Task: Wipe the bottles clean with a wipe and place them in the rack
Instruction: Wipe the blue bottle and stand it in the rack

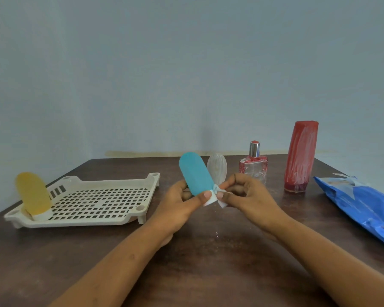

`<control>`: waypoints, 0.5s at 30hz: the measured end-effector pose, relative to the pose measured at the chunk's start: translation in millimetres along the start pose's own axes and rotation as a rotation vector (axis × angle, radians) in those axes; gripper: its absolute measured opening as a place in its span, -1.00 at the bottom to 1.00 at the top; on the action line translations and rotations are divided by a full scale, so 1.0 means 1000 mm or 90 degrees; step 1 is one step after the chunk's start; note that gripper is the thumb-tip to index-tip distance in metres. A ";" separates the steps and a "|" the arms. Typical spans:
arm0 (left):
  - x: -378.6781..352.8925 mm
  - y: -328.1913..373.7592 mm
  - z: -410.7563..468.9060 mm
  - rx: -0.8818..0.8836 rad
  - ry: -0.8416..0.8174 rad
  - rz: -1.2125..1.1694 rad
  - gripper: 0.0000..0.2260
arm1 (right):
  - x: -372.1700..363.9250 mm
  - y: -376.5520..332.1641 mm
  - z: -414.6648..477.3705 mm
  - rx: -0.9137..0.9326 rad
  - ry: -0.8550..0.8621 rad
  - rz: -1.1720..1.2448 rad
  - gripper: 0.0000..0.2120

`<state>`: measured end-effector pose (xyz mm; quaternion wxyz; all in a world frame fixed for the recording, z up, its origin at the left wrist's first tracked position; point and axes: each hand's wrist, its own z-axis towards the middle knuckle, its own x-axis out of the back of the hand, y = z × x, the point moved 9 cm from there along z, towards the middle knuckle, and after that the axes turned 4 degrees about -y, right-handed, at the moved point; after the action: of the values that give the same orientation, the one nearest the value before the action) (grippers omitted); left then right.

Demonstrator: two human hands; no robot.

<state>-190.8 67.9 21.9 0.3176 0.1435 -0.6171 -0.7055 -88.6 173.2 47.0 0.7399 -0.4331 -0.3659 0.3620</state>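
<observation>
My left hand [177,207] grips a blue squeeze bottle [194,175] near its white cap, holding it cap-down above the table's middle. My right hand [244,196] pinches a small white wipe [220,201] against the bottle's cap end. A yellow bottle [32,193] stands cap-down in the near left corner of the cream perforated rack [98,198]. Behind the blue bottle stands a clear bottle [217,167], partly hidden. A glass perfume bottle [253,166] and a tall red bottle [300,156] stand on the table at the right.
A blue wipes packet [364,207] lies at the table's right edge. The dark wooden table [197,262] runs back to a pale blue wall. Most of the rack's floor is bare.
</observation>
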 end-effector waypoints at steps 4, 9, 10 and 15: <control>-0.005 -0.001 -0.003 0.033 -0.068 -0.085 -0.52 | 0.002 -0.012 -0.003 0.045 0.042 0.018 -0.92; -0.015 -0.001 -0.007 0.043 -0.166 -0.114 -0.62 | 0.009 -0.018 -0.004 0.080 0.078 0.020 -0.92; -0.017 -0.002 -0.007 0.043 -0.191 -0.080 -0.61 | 0.011 -0.019 -0.004 0.082 0.075 0.022 -0.92; -0.030 -0.002 -0.014 0.039 -0.298 -0.024 -0.67 | 0.017 -0.017 -0.002 0.068 0.068 0.010 -0.90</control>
<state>-160.7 75.7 11.5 0.1480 -0.0030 -0.6921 -0.7065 -74.6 180.8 65.4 0.7776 -0.4142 -0.3027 0.3636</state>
